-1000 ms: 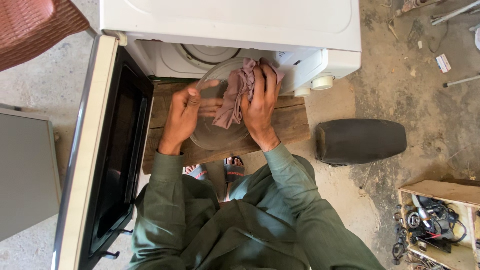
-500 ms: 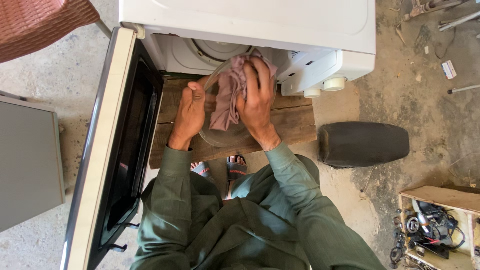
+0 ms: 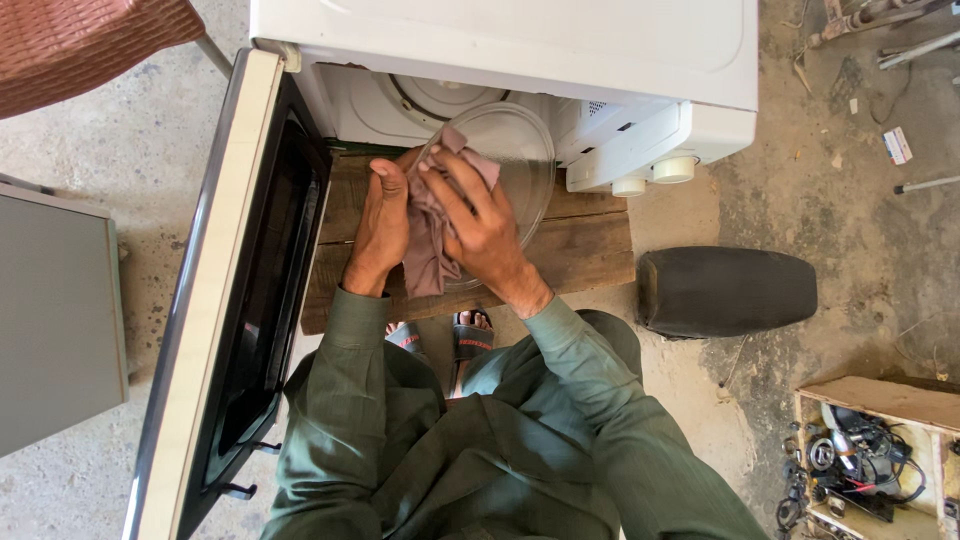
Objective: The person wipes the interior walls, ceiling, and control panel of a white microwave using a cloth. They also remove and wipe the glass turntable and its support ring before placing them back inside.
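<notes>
Right grip (image 3: 480, 225) presses crumpled cloth (image 3: 428, 245) (soft, mauve) — on round glass plate (image 3: 515, 160).

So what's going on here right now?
A person in green sleeves is bent over an open microwave oven that sits on a wooden board. The left hand grips the edge of a round glass plate, while the right hand presses a pinkish cloth against the plate's surface. The oven door is swung wide open on the left.
</notes>
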